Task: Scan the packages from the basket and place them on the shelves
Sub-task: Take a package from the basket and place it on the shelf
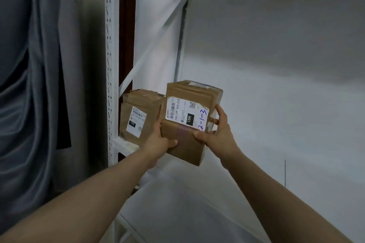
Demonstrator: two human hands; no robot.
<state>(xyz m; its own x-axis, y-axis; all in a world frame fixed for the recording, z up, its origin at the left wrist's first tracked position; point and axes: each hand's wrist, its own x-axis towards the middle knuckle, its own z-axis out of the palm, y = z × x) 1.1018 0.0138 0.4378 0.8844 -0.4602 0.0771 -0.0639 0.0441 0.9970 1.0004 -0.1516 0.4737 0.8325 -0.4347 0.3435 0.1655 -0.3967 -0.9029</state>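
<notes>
you've got the labelled box gripped in both left hand and right hand mid-frame, and the shelf spot beside the other box sits just ahead-left

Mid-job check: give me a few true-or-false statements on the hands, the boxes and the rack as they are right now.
1. The left hand and the right hand both grip the held box. True.
2. The label on the held box has nothing handwritten on it. False: "2-1-3" is written on it in blue.
3. A second box sits on the shelf, left of the held box. True.
4. The second box bears no label. False: a white sticker is on its front.
5. The grey curtain hangs right of the rack's perforated post. False: it hangs to the left.
</notes>
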